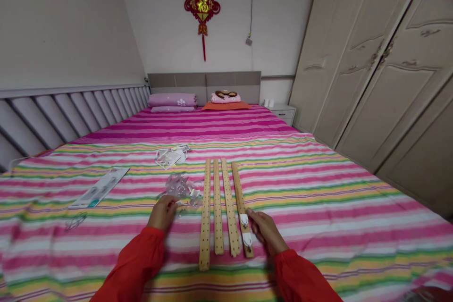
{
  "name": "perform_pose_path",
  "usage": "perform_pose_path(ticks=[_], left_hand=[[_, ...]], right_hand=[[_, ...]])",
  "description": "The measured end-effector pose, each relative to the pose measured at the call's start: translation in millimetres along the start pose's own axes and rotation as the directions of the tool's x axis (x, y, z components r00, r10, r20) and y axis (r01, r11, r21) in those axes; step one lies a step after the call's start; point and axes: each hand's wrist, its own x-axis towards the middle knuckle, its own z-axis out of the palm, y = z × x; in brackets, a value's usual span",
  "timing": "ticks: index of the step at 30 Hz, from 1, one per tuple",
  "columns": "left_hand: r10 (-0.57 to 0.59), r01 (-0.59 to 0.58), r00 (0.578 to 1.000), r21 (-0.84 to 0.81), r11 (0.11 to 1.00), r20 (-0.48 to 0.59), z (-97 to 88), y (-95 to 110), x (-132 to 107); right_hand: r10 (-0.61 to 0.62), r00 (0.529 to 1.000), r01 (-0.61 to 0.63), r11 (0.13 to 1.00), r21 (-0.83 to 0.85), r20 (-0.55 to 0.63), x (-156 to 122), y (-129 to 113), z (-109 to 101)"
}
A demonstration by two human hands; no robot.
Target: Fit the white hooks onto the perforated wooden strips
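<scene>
Far left, at nine o'clock on the striped bedsheet (pixel 318 188), a printed card pack (pixel 99 188) lies flat, well apart from the action. Moving in, the left hand (pixel 163 213) reaches into a crumpled clear plastic bag (pixel 182 189) of small fittings; the fingers curl at its near edge, though whether they pinch anything I cannot tell. Dead centre, four perforated wooden slats (pixel 216 207) lie side by side, pointing to twelve o'clock. Three are bare. The rightmost slat (pixel 241 207) already carries two white hooks (pixel 245 229) near its close end, one just behind the other. The right hand (pixel 266 232) rests against that slat at the hooks, fingers loosely bent, grasping nothing clearly. So it looks like early going: two hooks on, most holes unfilled.
</scene>
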Motion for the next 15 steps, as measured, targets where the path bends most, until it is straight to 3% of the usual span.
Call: perform_pose_path(ticks=[3, 6, 10, 15], left_hand=[[-0.215, 0.197, 0.976, -0.319, 0.927, -0.023, -7.2, 15.9, -5.0], [-0.365, 0.402, 0.909, -0.661, 0.634, 0.202, -7.1, 41.2, -15.2], [-0.262, 0.560, 0.824, -0.795, 0.234, 0.503, 8.9, 76.0, -37.4], [-0.119, 0.736, 0.665, -0.674, -0.062, 0.737, 47.4, 104.0, -66.7]], right_hand=[[-0.017, 1.000, 0.016, 0.999, 0.040, 0.010, -1.7, -1.0, -2.7], [-0.054, 0.999, 0.054, 0.994, 0.099, -0.004, -4.7, -4.1, -3.4], [-0.101, 0.995, 0.101, 0.977, 0.187, -0.007, -15.5, -17.7, 5.0], [-0.232, 0.950, 0.192, 0.962, 0.196, 0.209, -38.5, -49.2, 25.8]])
